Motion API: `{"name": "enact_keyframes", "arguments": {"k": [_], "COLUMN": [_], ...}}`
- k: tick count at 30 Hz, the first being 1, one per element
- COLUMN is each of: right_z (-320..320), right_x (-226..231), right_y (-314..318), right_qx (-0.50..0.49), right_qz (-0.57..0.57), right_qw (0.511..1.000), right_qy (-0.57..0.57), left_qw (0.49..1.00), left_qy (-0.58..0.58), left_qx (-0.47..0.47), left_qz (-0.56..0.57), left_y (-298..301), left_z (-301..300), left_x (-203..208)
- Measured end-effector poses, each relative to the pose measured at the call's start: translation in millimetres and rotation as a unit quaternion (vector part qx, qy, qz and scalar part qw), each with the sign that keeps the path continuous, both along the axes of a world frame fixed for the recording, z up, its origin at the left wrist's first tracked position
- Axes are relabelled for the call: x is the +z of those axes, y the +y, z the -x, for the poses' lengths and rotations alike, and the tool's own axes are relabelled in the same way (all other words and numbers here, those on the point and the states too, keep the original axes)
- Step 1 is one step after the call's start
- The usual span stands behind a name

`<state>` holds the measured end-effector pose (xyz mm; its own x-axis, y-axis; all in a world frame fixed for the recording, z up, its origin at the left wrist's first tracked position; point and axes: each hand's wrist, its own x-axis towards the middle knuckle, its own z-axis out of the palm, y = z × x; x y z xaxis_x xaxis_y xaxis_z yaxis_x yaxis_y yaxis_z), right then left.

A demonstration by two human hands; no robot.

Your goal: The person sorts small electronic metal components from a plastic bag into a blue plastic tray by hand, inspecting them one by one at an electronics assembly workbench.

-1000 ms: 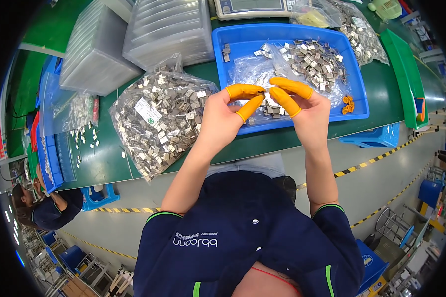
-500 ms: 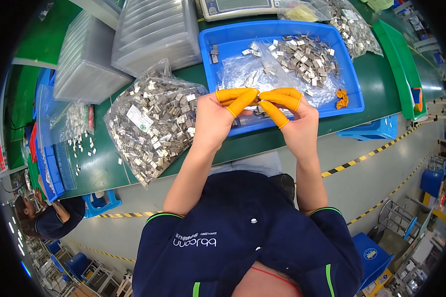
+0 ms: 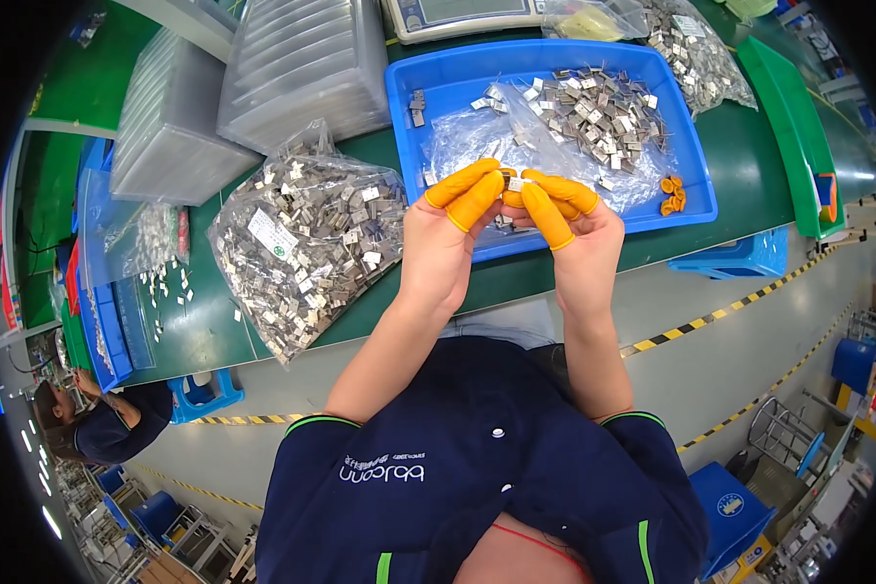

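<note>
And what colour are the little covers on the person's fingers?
The finger covers are orange-yellow, showing best in the head view.

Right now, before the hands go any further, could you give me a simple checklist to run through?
1. Small part held between the fingertips of left hand and right hand: ok.
2. Orange finger covers worn on both hands: ok.
3. Blue tray in front, within easy reach, it seems: ok.
4. Tray free of plastic: not ok; clear plastic lies in it with loose parts.
5. Small part undamaged: cannot tell; too small and partly covered.
</note>
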<state>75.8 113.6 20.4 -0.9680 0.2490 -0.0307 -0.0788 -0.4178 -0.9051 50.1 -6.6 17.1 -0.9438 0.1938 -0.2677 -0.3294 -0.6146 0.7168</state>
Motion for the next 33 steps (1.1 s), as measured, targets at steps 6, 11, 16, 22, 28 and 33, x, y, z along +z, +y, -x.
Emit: {"name": "enact_keyframes", "arguments": {"k": [6, 11, 16, 22, 28, 33], "right_z": [1, 2, 2, -2, -6, -2], "right_x": [-6, 1, -4, -1, 7, 6], "right_y": [6, 8, 20, 25, 14, 9], "right_qx": [0.013, 0.016, 0.017, 0.252, 0.220, 0.134], "right_qz": [0.025, 0.026, -0.253, -0.152, -0.178, -0.215], "right_qw": [1.000, 0.999, 0.961, 0.945, 0.950, 0.963], "right_qy": [0.009, 0.014, 0.108, 0.141, 0.131, 0.092], "left_qw": [0.999, 0.996, 0.989, 0.976, 0.960, 0.975], "left_qy": [0.009, 0.047, 0.042, 0.039, -0.032, -0.009], "left_qx": [-0.002, -0.007, -0.032, -0.207, -0.265, -0.220], "left_qz": [0.053, 0.082, 0.141, 0.046, -0.089, -0.041], "left_y": [2, 3, -7, -25, -27, -20], "left_z": [2, 2, 4, 6, 6, 10], "left_x": [2, 2, 4, 18, 17, 14]}}
